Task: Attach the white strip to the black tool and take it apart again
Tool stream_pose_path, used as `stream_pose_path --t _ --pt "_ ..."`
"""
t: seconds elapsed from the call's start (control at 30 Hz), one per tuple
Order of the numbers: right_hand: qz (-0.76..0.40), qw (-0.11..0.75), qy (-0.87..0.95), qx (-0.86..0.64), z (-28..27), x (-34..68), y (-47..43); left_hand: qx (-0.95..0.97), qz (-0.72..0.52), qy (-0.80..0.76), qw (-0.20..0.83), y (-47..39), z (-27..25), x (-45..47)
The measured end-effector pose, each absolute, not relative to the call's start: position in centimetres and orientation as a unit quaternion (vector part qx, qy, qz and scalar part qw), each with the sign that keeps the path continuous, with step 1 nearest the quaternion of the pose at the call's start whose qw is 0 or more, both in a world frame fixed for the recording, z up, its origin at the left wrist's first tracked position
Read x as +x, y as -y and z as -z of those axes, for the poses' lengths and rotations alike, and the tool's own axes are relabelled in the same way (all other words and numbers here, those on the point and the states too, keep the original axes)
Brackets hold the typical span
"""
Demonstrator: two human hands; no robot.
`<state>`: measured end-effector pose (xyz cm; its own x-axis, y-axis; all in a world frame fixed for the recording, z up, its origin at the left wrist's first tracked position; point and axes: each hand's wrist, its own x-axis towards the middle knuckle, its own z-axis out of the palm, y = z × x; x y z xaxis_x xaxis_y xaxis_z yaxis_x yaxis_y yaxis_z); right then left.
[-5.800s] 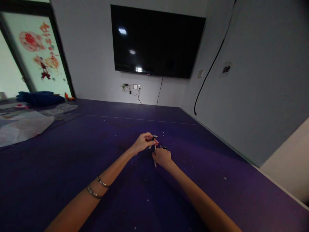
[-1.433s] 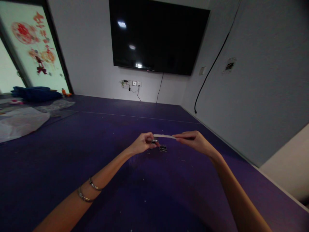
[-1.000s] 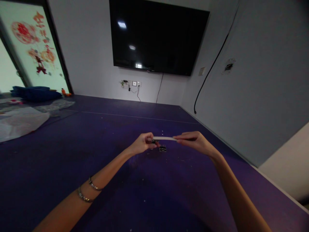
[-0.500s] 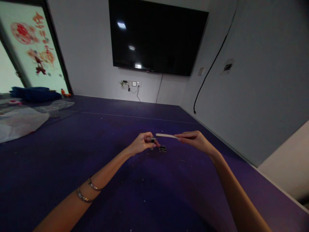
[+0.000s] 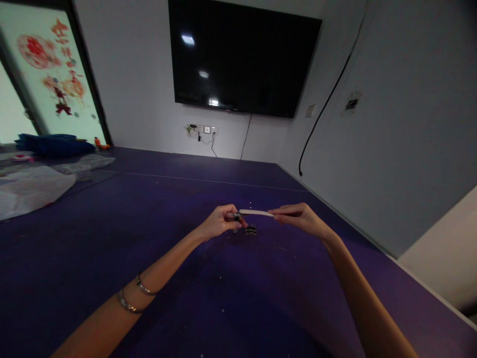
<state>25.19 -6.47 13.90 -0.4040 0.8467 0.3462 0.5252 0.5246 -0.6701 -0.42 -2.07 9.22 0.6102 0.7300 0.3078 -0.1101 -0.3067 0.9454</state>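
Note:
My left hand [image 5: 218,222] is closed, pinching a small dark and silvery part [image 5: 236,217] whose kind is too small to make out. In the fingers of my right hand [image 5: 300,218] is a slim white stick [image 5: 256,213], held nearly level. Its far end points left and meets or almost meets the part; contact cannot be told. A small dark rectangular piece with light marks [image 5: 251,230] lies on the purple surface [image 5: 223,278], just right of and below my left fingertips.
Small pale specks are scattered over the purple surface. Clear plastic sheeting [image 5: 33,189] and a dark blue cloth heap [image 5: 54,145] lie at the far left. A black cable [image 5: 324,109] hangs by the right wall, and a television [image 5: 242,59] is on the wall ahead.
The white stick has dropped slightly and shifted a little left, its tip now closer to the part in my left hand. My left hand has barely moved.

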Motion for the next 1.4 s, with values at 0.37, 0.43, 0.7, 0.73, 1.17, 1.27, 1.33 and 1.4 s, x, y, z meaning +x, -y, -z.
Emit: stream_pose_path --t 0.37,0.43,0.7,0.73,1.17,1.27,1.33,1.4 --pt "-0.23 0.357 0.802 -0.42 -13.9 24.9 6.5 0.711 -0.382 -0.219 0.548 2.0 -9.0 -0.4" --pt "-0.224 0.368 0.797 -0.423 -14.0 24.7 6.6 0.71 -0.379 -0.214 0.553 1.9 -8.9 -0.3" --pt "-0.213 0.356 0.808 -0.417 -14.4 24.2 7.0 0.708 -0.375 -0.206 0.562 1.8 -8.6 -0.2" --pt "-0.207 0.361 0.807 -0.419 -14.4 24.2 7.0 0.707 -0.373 -0.205 0.565 1.8 -8.5 -0.2" --pt "-0.163 0.323 0.832 -0.42 -14.7 23.7 7.5 0.706 -0.373 -0.202 0.567 1.2 -7.5 -0.1" --pt "-0.165 0.323 0.829 -0.425 -14.6 23.7 7.4 0.706 -0.372 -0.209 0.565 1.0 -7.3 -0.1" --pt "-0.173 0.321 0.828 -0.426 -14.5 23.7 7.4 0.705 -0.371 -0.216 0.564 1.0 -7.4 -0.1" --pt "-0.179 0.319 0.829 -0.424 -14.5 23.7 7.4 0.708 -0.367 -0.224 0.56 1.1 -7.5 -0.2"
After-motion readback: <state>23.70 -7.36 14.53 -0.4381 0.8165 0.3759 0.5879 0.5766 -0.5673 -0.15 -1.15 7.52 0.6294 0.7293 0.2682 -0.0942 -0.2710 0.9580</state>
